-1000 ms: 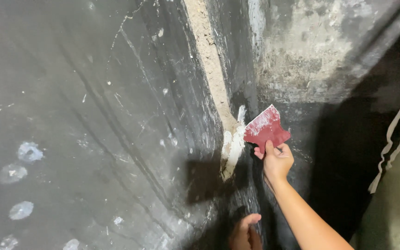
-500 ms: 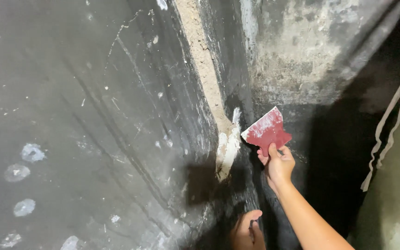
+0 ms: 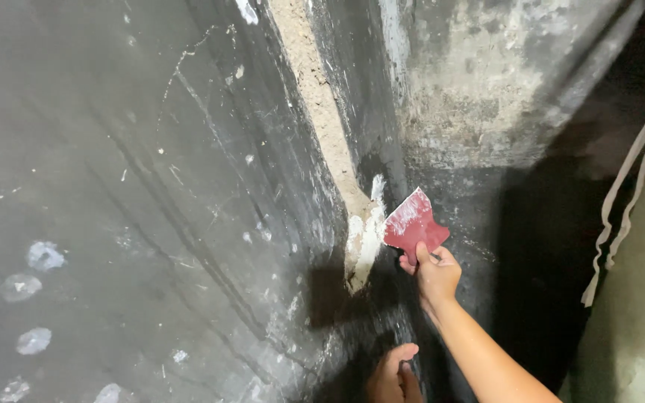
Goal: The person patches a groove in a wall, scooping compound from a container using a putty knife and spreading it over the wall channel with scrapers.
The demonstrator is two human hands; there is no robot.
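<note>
My right hand grips a red putty scraper by its lower end, the blade edge smeared with white filler. The blade sits just right of a vertical seam in the corner of dark walls, beside a patch of fresh white filler on the seam's lower part. Above the patch the seam shows bare tan mortar. My left hand is low at the bottom edge, fingers curled against the dark wall; what it holds, if anything, is hidden.
A dark coated wall fills the left, with pale round spots at the lower left. A grey bare concrete area lies upper right. A pale strap or cord hangs at the right edge.
The scraper and my right hand have shifted slightly along the seam, staying beside the white filler. The view has tilted a little. My left hand stays low by the wall.
</note>
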